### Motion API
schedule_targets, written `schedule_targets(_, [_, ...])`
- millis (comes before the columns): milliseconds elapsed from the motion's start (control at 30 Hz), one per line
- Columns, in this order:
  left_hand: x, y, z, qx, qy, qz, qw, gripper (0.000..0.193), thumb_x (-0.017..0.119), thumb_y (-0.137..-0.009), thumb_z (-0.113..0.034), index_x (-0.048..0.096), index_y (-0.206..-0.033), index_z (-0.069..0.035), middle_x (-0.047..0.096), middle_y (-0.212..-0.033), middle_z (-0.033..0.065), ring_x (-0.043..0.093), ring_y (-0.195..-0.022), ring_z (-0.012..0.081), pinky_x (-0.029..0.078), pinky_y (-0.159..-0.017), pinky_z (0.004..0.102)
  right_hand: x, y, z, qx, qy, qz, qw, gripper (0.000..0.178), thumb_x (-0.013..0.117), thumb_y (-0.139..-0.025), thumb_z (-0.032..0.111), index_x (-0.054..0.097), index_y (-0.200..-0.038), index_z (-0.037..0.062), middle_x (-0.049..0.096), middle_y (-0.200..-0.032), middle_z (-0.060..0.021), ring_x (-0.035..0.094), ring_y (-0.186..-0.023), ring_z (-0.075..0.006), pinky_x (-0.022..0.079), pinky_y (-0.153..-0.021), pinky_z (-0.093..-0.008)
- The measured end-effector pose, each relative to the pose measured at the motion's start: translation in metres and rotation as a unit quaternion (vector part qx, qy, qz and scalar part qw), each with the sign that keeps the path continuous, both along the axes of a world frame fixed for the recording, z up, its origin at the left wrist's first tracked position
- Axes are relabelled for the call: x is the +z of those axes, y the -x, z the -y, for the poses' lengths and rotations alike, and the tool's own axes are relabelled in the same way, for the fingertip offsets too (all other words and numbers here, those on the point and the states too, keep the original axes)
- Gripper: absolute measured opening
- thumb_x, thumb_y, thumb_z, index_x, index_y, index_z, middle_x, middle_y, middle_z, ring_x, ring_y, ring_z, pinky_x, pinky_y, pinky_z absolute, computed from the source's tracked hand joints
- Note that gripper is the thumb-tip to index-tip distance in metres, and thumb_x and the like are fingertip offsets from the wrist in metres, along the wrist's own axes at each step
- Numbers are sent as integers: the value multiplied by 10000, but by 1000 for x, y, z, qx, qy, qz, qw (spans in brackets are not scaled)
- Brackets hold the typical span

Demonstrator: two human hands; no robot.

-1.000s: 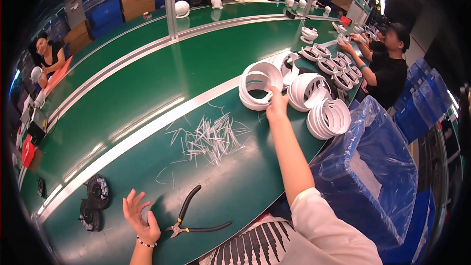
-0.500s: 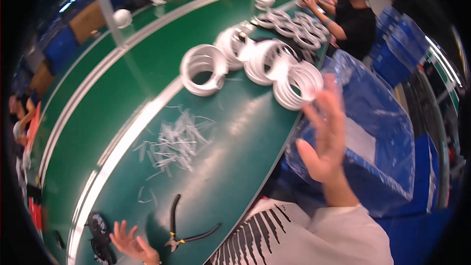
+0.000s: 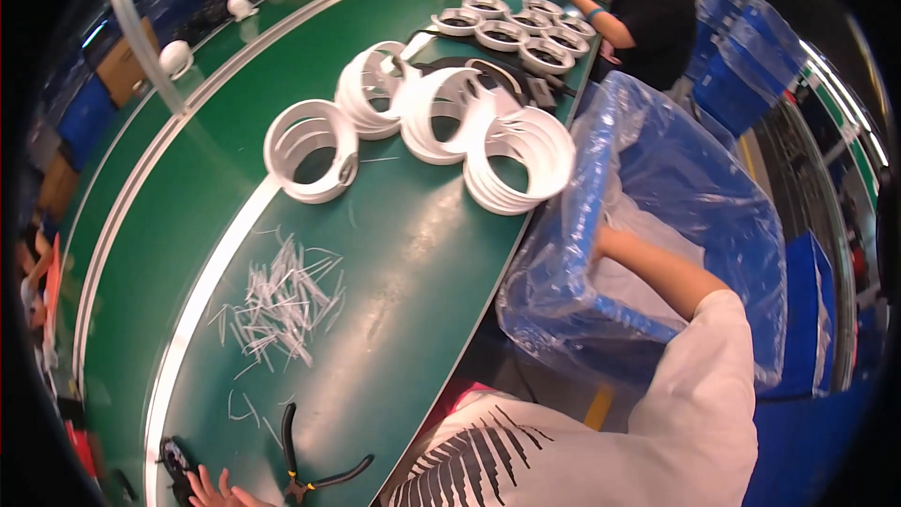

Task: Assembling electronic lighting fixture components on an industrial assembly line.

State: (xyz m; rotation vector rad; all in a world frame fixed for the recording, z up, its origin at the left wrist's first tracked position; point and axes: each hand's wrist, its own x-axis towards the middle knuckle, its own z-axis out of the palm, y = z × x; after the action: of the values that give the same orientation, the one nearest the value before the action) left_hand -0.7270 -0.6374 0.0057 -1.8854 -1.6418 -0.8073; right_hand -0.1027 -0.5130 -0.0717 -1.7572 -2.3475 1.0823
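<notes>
At the lower left, my left hand [image 3: 223, 493] is open, fingers spread, holding nothing. It is beside a black object [image 3: 175, 463] whose kind I cannot make out. Wire cutters [image 3: 295, 486] with black handles lie spread apart just right of that hand. My right arm reaches into a blue bin [image 3: 751, 291] lined with clear plastic. Only the wrist side of my right hand [image 3: 606, 242] shows; the plastic-covered rim hides its fingers. White sheet material [image 3: 648, 272] lies in the bin beneath the arm.
Stacks of white rings [image 3: 511, 164] stand on the green table [image 3: 394, 319], near the bin. A heap of thin white strips [image 3: 282, 300] lies left of centre. Farther back are several white round housings [image 3: 502, 35] and a co-worker in black [image 3: 648, 19]. Blue crates [image 3: 737, 56] stand behind the bin.
My right hand has gone from above the table's edge down into the bin. My left hand has shifted slightly down and left in the picture. The view has turned to the right.
</notes>
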Motion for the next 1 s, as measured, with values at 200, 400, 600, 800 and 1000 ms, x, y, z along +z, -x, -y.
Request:
schedule_targets(200, [-35,6,-8,-110,-62,319,939,629,396,-762,-7,76,-1303,9,285,-1265,273,413,-1084,361,440,-771,389,51,77,46,-43,62,25,997,502,640,-689,331,535,-1106,71,500,-1138,-165,526,-969,-301,422,-846,-353])
schedule_targets(400, [-24,8,-18,-148,-40,306,940,558,441,-675,20,289,-1211,54,408,-1155,236,502,-990,311,496,-708,360,59,122,63,37,91,89,991,519,645,-683,288,508,-1120,44,500,-1131,-172,512,-984,-280,412,-856,-337])
schedule_targets(600, [-12,21,-4,-212,50,400,890,574,487,-672,76,330,-1219,-1,413,-1212,194,482,-1035,297,466,-781,342,44,141,-19,194,67,167,964,538,651,-676,244,480,-1133,17,500,-1124,-180,498,-1000,-258,403,-865,-321])
schedule_targets(800, [-12,28,8,-220,-32,410,885,580,478,-708,60,271,-1243,-30,406,-1233,169,459,-1081,293,441,-819,352,104,69,-91,124,34,285,950,560,657,-670,200,453,-1147,-11,499,-1117,-187,484,-1015,-237,393,-875,-305])
schedule_targets(1000, [-23,37,11,-231,-25,400,887,540,478,-716,48,319,-1228,-19,410,-1228,174,464,-1075,303,427,-839,350,187,30,5,-122,-125,360,916,596,664,-661,216,446,-1162,-24,505,-1120,-185,470,-1039,-263,389,-878,-340])
